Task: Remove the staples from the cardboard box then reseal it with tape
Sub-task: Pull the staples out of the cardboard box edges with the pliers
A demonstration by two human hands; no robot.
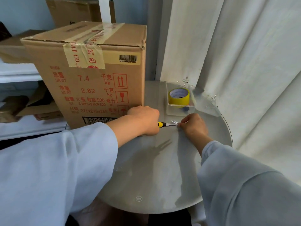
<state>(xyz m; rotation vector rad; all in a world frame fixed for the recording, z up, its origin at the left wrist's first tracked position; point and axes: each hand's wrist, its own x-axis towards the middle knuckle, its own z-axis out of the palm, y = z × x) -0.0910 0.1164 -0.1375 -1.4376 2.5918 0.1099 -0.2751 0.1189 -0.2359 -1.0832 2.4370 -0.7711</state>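
The cardboard box (pixel 91 75) sits old-taped while our left hand (pixel 144 120) grips a yellow-handled tool (pixel 164 124), our right hand (pixel 194 125) pinches pulled staples (pixel 174 122), and yellow tape (pixel 178 98) waits unused, we judge.

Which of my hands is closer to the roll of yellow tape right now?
Right. The right hand sits just in front of the tray holding the yellow tape. The left hand, gripping a yellow-handled tool, is farther left, against the cardboard box.
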